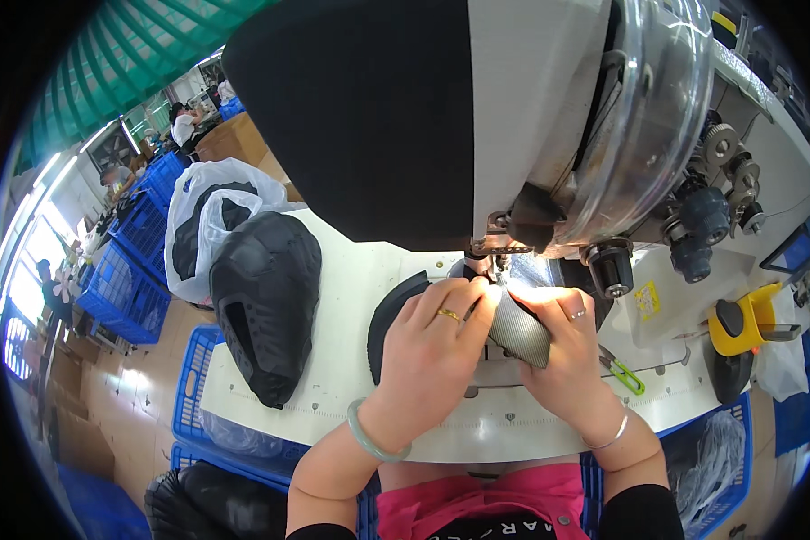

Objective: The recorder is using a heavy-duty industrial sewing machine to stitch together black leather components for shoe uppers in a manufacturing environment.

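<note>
My left hand [434,346] and my right hand [562,346] are side by side under the head of a sewing machine [540,117]. Between them is a grey, finely ribbed fabric piece [520,333], apparently part of a shoe upper, with its far end by the lit presser foot [499,263]. Fingers of both hands are closed on this piece; the left fingertips pinch it close to the foot, while the right thumb lies along its side. Black material [389,315] shows to the left of my left hand; whether it joins the grey piece is hidden.
Black shoe uppers [265,297] lie on the white table [342,360] at left, beside a white plastic bag [178,261]. Green-handled thread snips [625,373] rest right of my right hand. A yellow holder [754,317] stands farther right. Blue crates [189,378] flank the table.
</note>
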Demonstrator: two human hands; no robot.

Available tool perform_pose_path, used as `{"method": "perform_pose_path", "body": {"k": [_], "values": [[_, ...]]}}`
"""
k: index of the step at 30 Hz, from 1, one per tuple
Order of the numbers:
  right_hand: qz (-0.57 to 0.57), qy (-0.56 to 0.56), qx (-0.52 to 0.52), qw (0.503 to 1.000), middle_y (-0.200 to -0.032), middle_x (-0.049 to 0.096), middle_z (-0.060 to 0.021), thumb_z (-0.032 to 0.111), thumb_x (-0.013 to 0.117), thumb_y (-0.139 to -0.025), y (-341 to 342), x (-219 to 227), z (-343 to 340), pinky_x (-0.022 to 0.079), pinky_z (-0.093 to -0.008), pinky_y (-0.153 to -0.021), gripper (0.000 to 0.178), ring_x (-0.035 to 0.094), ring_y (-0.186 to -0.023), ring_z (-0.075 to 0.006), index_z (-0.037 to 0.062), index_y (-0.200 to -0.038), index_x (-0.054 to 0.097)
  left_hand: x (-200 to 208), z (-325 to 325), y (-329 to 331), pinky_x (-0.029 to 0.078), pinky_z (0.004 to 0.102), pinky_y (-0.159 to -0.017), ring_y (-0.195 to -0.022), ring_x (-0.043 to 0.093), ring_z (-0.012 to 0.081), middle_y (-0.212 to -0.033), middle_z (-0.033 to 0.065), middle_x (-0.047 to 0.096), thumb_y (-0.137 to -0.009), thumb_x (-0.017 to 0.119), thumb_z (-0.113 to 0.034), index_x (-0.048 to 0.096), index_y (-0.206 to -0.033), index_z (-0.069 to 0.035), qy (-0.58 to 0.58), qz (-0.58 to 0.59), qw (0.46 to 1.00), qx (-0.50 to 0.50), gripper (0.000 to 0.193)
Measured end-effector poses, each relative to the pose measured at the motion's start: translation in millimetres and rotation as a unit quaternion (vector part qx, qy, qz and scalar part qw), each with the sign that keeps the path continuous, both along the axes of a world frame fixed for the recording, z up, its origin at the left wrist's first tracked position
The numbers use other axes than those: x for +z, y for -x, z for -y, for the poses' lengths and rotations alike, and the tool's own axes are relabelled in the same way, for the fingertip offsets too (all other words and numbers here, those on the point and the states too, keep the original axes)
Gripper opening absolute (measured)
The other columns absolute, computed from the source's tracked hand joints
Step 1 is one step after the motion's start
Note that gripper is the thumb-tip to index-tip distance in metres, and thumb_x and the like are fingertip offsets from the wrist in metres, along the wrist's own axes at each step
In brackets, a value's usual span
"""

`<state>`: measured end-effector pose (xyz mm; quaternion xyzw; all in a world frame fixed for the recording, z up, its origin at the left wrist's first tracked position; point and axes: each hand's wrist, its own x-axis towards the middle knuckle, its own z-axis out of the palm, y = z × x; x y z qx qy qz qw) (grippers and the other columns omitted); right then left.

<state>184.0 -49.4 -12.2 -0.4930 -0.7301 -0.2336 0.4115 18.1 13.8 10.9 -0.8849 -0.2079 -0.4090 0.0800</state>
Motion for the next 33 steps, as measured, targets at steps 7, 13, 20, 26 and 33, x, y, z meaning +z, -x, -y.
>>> {"method": "perform_pose_path", "body": {"k": [7, 13, 20, 26, 33], "values": [[-0.035, 0.042, -0.022, 0.998, -0.087, 0.057, -0.0018, 0.004, 0.065, -0.059, 5.8, 5.0, -3.5, 0.032, -0.0368, -0.074, 0.039, 0.049, -0.081, -0.0232, 0.0077, -0.098, 0.073, 4.6, -11.0, -6.4, 0.046, 0.0354, -0.064, -0.069, 0.054, 0.0272, -0.081, 0.0081, 0.065, -0.084, 0.068, -0.004, 0.074, -0.095, -0.006, 0.201, 0.145, 0.969, 0.002, 0.012], [-0.017, 0.089, -0.029, 0.995, -0.096, 0.057, -0.0041, 0.004, 0.067, -0.06, 0.1, 1.1, 2.7, 0.036, -0.0402, -0.077, 0.038, 0.053, -0.089, -0.0243, 0.0047, -0.098, 0.069, -4.0, -4.4, -6.2, 0.05, 0.0346, -0.067, -0.079, 0.059, 0.0253, -0.091, 0.006, 0.067, -0.075, 0.07, -0.003, 0.072, -0.096, -0.004, 0.076, 0.096, 0.993, -0.009, 0.022], [-0.051, 0.086, 0.039, 0.994, -0.112, 0.059, -0.008, 0.001, 0.07, -0.056, -8.4, -4.6, 9.3, 0.041, -0.0451, -0.088, 0.046, 0.054, -0.098, -0.0291, 0.0019, -0.101, 0.069, -4.0, -2.0, 2.8, 0.054, 0.0344, -0.075, -0.089, 0.063, 0.0247, -0.098, 0.0053, 0.068, -0.064, 0.065, 0.0, 0.072, -0.098, -0.002, -0.022, 0.012, 1.0, -0.017, 0.035], [-0.045, 0.085, 0.036, 0.995, -0.114, 0.061, -0.009, -0.001, 0.07, -0.055, -9.6, -5.8, 8.2, 0.042, -0.0458, -0.09, 0.053, 0.055, -0.101, -0.0293, 0.0009, -0.107, 0.069, 0.1, -0.2, 3.6, 0.054, 0.0355, -0.079, -0.093, 0.063, 0.024, -0.098, 0.0057, 0.067, -0.065, 0.065, -0.001, 0.072, -0.099, -0.002, -0.023, -0.011, 0.999, -0.022, 0.034], [-0.048, 0.055, 0.015, 0.997, -0.109, 0.064, -0.0079, -0.008, 0.067, -0.06, -6.7, -3.8, 6.0, 0.047, -0.0386, -0.085, 0.043, 0.059, -0.097, -0.0286, 0.0024, -0.101, 0.071, -0.7, -2.9, 2.4, 0.053, 0.0358, -0.08, -0.094, 0.062, 0.0241, -0.102, 0.0059, 0.066, -0.066, 0.065, -0.001, 0.07, -0.102, -0.002, -0.024, -0.017, 0.999, -0.022, 0.037]]}}
